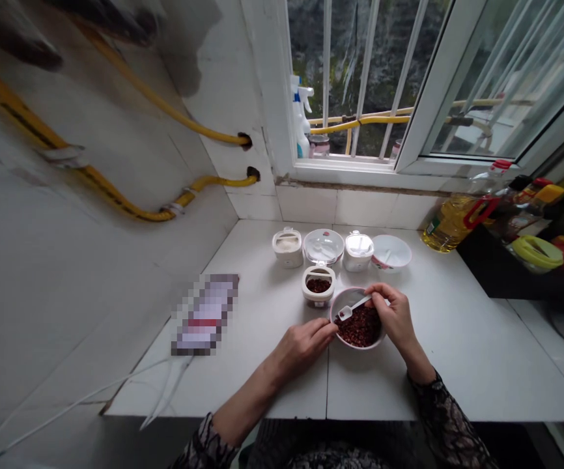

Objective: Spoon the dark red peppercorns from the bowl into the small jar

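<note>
A bowl (361,346) holding small dark red pieces sits on the white tiled counter. My right hand (392,312) pinches the handle of a small white spoon (345,312), whose scoop is over the bowl's left part. My left hand (306,342) touches the bowl's left rim with its fingertips, fingers together. Just behind and left of the bowl stands an open-topped container (318,299) with similar dark red pieces. Farther back are a container of pale contents (288,257), a clear-covered bowl (324,247), a lidded container (359,254) and a white bowl (392,254).
A blurred-out phone-like object (206,316) lies on the left, with white cables (86,394) running over the counter edge. An oil bottle (445,221) and several condiment bottles stand at the right in a dark holder (487,264). Yellow pipes (130,205) run along the left wall.
</note>
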Tool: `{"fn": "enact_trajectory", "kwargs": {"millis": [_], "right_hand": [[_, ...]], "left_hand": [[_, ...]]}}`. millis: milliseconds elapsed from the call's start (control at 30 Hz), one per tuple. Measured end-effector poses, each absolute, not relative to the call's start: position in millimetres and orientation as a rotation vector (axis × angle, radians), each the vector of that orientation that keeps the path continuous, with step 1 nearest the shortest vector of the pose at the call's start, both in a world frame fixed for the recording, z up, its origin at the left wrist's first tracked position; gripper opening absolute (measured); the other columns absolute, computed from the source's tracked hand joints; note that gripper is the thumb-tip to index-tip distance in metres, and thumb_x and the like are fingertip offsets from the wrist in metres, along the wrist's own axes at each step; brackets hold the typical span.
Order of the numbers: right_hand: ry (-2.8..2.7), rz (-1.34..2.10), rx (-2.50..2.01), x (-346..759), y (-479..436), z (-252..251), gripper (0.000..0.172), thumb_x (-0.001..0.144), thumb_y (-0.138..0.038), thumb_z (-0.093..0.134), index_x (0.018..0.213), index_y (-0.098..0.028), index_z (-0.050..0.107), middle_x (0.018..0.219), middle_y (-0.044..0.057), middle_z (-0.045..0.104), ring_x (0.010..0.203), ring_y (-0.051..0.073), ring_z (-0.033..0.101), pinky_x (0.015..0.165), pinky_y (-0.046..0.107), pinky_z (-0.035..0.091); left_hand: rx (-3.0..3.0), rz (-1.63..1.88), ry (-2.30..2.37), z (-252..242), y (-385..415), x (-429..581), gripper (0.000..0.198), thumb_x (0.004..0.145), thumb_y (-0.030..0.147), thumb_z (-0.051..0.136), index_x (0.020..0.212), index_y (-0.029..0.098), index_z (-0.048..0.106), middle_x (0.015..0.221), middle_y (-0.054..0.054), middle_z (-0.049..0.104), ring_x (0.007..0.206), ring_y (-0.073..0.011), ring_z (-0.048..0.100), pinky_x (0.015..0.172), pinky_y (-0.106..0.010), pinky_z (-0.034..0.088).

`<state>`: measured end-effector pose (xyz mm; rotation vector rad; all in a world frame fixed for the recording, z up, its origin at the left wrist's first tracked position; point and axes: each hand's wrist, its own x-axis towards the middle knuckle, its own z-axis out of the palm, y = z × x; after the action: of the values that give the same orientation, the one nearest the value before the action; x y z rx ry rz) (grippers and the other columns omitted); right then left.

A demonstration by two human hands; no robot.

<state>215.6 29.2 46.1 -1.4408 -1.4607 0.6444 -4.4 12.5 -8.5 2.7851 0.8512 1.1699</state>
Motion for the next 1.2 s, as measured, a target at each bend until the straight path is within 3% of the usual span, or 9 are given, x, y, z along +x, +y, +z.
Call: {"fn": "enact_trajectory", "kwargs": {"millis": [133, 333, 533, 700, 800, 967, 1200], "right_hand": [[-1.33, 0.813, -1.422, 216, 30, 45, 0.018, 0.075, -0.033, 0.052, 0.073, -0.019, 0.065, 0.056, 0.001, 0.065, 0.056, 0.018, 0.06, 0.06, 0.029, 0.048], [-1.228, 0.884, -1.358, 218, 33, 51, 0.02, 0.075, -0.037, 0.057, 0.077, -0.018, 0.065, 0.058, 0.002, 0.067, 0.057, 0.019, 0.063, 0.058, 0.029, 0.05], [-1.458, 0.455, -1.256, 199, 33, 62, 0.019, 0.09, -0.031, 0.049, 0.096, -0.021, 0.065, 0.088, 0.006, 0.071, 0.077, 0.02, 0.068, 0.074, 0.034, 0.053], [-1.93, 0.029, -1.048, 181, 37, 62, 0.024, 0.09, -0.011, 0.042, 0.093, -0.022, 0.063, 0.086, 0.004, 0.073, 0.078, 0.019, 0.066, 0.093, 0.042, 0.042], [-1.906, -0.001, -1.07, 184, 37, 61, 0.025, 0.089, -0.009, 0.042, 0.095, -0.022, 0.063, 0.084, 0.003, 0.073, 0.075, 0.019, 0.065, 0.094, 0.042, 0.041], [-1.677, 0.018, -1.205, 208, 36, 60, 0.017, 0.089, -0.018, 0.047, 0.091, -0.022, 0.063, 0.078, 0.004, 0.071, 0.089, 0.024, 0.062, 0.085, 0.039, 0.046], [-2.013, -0.013, -1.31, 223, 40, 48, 0.019, 0.085, -0.013, 0.044, 0.082, -0.02, 0.06, 0.076, 0.002, 0.071, 0.07, 0.019, 0.063, 0.094, 0.042, 0.036]], "left_hand": [[2.791, 1.175, 0.854, -7, 12, -4, 0.016, 0.101, 0.019, 0.039, 0.106, 0.016, 0.054, 0.089, -0.006, 0.068, 0.073, -0.0126, 0.067, 0.059, -0.019, 0.055], [2.787, 1.152, 0.866, -12, 13, -5, 0.017, 0.101, 0.019, 0.039, 0.107, 0.016, 0.055, 0.091, -0.006, 0.067, 0.076, -0.0119, 0.067, 0.062, -0.018, 0.055], [2.792, 1.139, 0.852, -12, 13, -4, 0.016, 0.101, 0.018, 0.039, 0.108, 0.015, 0.053, 0.091, -0.006, 0.067, 0.075, -0.0144, 0.068, 0.06, -0.021, 0.056], [2.81, 1.161, 0.88, -11, 13, -3, 0.018, 0.101, 0.018, 0.037, 0.105, 0.015, 0.054, 0.087, -0.005, 0.067, 0.07, -0.0127, 0.066, 0.059, -0.019, 0.054], [2.812, 1.14, 0.882, -13, 14, -3, 0.017, 0.101, 0.017, 0.038, 0.106, 0.015, 0.054, 0.087, -0.005, 0.067, 0.072, -0.0124, 0.066, 0.06, -0.019, 0.055], [2.812, 1.15, 0.879, -12, 13, -2, 0.017, 0.101, 0.018, 0.038, 0.106, 0.016, 0.055, 0.09, -0.006, 0.067, 0.075, -0.0122, 0.067, 0.063, -0.019, 0.055], [2.821, 1.194, 0.865, -6, 13, -2, 0.016, 0.101, 0.018, 0.038, 0.106, 0.016, 0.053, 0.088, -0.005, 0.068, 0.072, -0.0125, 0.068, 0.058, -0.019, 0.054]]}}
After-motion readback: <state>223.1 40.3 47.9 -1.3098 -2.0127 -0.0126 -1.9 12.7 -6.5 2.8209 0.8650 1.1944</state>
